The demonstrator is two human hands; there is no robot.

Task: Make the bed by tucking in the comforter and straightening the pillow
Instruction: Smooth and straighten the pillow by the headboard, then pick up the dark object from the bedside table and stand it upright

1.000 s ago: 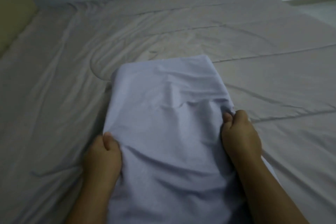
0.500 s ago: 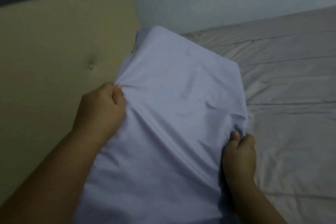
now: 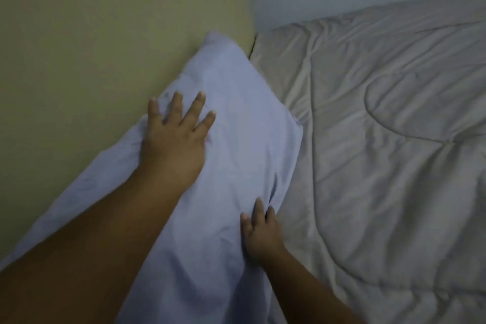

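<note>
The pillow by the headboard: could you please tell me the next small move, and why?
Probably smooth the pillow with the flat left hand toward the right hand: both rest open on it, it leans on the headboard, and creases gather at its right edge.

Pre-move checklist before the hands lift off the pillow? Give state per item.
1. Pillow against the headboard: ok, its left side meets it.
2. Left hand not gripping fabric: ok, fingers spread flat on top of the pillow.
3. Right hand not gripping fabric: ok, straight fingers rest at the pillow's right edge.
4. Pillow surface smooth: not ok, creases show near the right hand.
5. Comforter flat: not ok, wrinkled beside the pillow.
6. Comforter tucked at the bed's edges: cannot tell, the edges are out of view.
</note>
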